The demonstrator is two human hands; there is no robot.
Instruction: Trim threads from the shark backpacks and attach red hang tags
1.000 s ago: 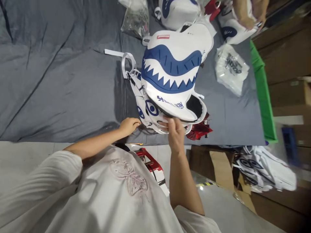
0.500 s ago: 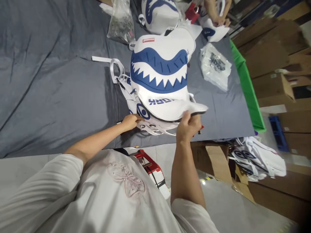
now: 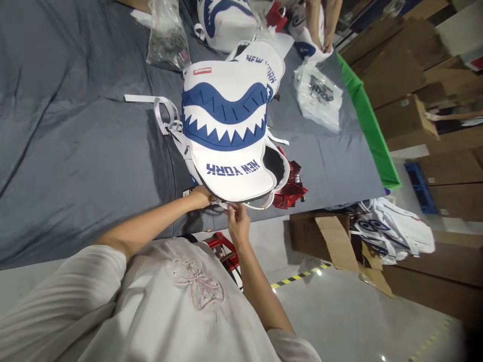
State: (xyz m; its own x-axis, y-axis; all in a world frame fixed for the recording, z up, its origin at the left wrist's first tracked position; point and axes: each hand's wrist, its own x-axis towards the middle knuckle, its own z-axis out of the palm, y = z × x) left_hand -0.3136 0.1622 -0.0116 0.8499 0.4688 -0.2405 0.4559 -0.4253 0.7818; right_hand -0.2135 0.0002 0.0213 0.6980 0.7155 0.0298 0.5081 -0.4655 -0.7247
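Two hands work the near edge of the white shark-mouth backpack (image 3: pixel 226 136) lying on the grey counter (image 3: pixel 75 151): the left hand (image 3: pixel 199 197) steadies its rim, the right hand (image 3: pixel 237 223) has its fingers pinched shut on what looks like the zipper, so closing it seems under way, calling for a steady pull along the rim.

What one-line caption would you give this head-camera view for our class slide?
Both hands, left and right, grip the near edge of a white shark-mouth backpack on a grey-covered table.

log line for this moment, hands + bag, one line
left hand: on near edge of shark-mouth backpack | right hand: pinching its near rim | backpack: on grey cloth, red paper beside
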